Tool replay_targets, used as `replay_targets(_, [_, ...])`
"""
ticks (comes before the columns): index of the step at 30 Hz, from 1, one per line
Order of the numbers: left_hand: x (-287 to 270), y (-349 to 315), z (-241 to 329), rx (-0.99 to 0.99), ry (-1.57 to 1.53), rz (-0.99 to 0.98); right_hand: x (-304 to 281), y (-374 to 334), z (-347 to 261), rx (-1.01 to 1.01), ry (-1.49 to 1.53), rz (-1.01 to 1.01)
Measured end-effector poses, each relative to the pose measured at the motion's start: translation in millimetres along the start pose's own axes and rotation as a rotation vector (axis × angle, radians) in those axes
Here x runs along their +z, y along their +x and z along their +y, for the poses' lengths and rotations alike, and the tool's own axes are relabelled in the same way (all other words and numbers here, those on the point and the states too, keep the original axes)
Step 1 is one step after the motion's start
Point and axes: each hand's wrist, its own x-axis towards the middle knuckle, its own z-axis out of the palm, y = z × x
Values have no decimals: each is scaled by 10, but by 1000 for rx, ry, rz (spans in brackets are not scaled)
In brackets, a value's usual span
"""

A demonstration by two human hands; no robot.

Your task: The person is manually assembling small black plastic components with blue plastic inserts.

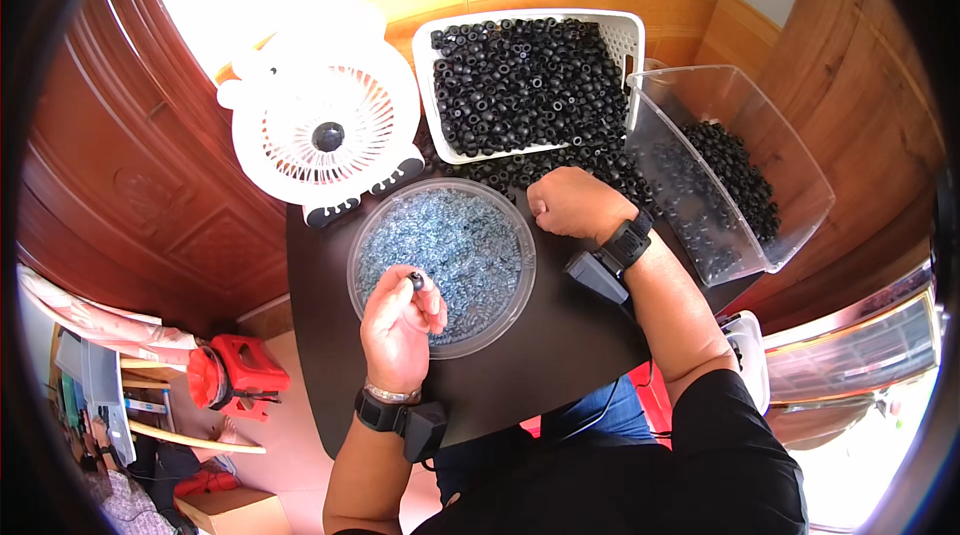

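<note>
Head view, centre: left hand (398,323), grip pinching black ring-like piece (416,281), presumably for its smallness; right hand (580,205), curled, contents indiscernible; round tub (529,265), centred likely for reach.

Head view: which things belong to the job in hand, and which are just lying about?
Job in hand, apparently:
left hand, pinching a round black piece
right hand, curled beside loose black pieces
round clear tub of bluish translucent pieces
white basket and clear plastic bin, both holding black pieces

Just lying about, seemingly:
white desk fan
red plastic container
cardboard box
</note>
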Motion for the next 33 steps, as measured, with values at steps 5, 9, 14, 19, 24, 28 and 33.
replay_targets(5, [-40,-12,-21,-15,19,-35,-46,41,-152,10,496,168])
replay_targets(9, [10,-19,-55,-42,57,-101,120,21,-554,-136,1229,-16])
replay_targets(14, [59,-22,-55,-51,49,-73,270,-87,-903,-295,1363,-132])
replay_targets(19, [-31,-17,-41,-29,-81,-98,289,-121,-991,-379,1348,-89])
replay_targets(24, [-7,-3,-37,-39,-73,-133,309,-115,-965,-351,1371,-86])
replay_targets(28, [38,0,-52,-43,-58,-130,302,-107,-919,-239,1421,-132])
replay_targets(33, [5,-5,-67,-34,-16,-82,301,-83,-895,-236,1461,-72])
